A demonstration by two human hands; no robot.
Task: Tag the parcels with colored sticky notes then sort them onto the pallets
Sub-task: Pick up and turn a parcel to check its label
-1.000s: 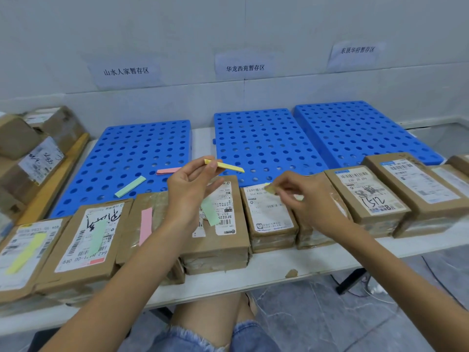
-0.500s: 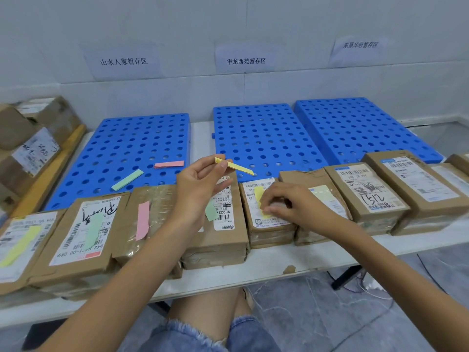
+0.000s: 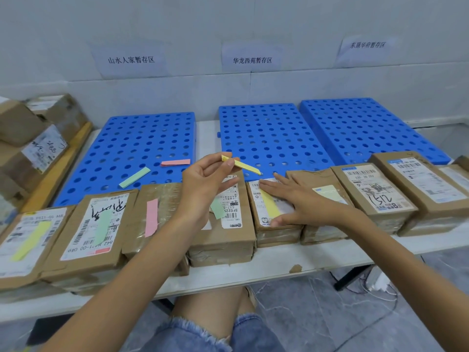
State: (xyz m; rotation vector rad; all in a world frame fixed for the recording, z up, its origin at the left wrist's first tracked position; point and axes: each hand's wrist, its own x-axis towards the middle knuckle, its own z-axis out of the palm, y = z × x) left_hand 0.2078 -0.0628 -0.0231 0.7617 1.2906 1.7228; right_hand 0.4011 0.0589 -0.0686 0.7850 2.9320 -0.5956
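A row of brown parcels lines the table's front edge. My left hand (image 3: 205, 184) pinches a pad of yellow sticky notes (image 3: 242, 164) above the fourth parcel (image 3: 229, 240), which bears a green note. My right hand (image 3: 298, 201) lies flat with straight fingers on the small fifth parcel (image 3: 274, 231), beside a fresh yellow note (image 3: 270, 203) stuck to its label. To the left, three parcels carry a yellow note (image 3: 31, 240), a green note (image 3: 102, 226) and a pink note (image 3: 151, 217). Three blue pallets (image 3: 137, 138) (image 3: 269, 128) (image 3: 363, 123) lie behind.
A green pad (image 3: 134, 177) and a pink pad (image 3: 175, 162) lie on the left pallet. Untagged parcels (image 3: 373, 194) (image 3: 421, 184) continue to the right. More boxes (image 3: 33, 138) are stacked at far left. Paper signs hang on the wall above each pallet.
My right hand brought a yellow note down onto the fifth parcel and then flattened out over it. The left hand kept holding the yellow pad, drifting slightly right.
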